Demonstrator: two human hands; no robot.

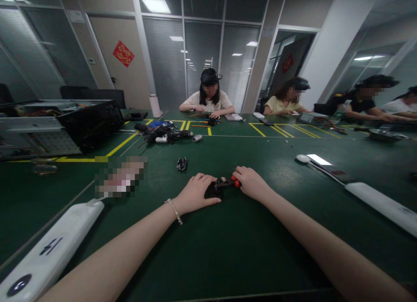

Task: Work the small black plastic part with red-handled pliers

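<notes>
My left hand (pixel 197 193) is closed around a small black piece (pixel 213 191) on the green table, its thumb along the near side. What kind of part it is cannot be made out. My right hand (pixel 252 183) grips a pair of pliers by the red handles (pixel 236 181). The dark jaws point left and reach over the black piece, seeming to touch it. Farther off, left of my hands, lies another small black part (pixel 181 164) with a ragged, shiny top.
The green table (pixel 228 250) carries a pile of cables and tools (pixel 166 132), an opened computer case (pixel 61 128) at left and a pink bottle (pixel 155 106). White long-handled devices (pixel 381 206) flank my arms. Several people (pixel 208 96) sit working across and at right.
</notes>
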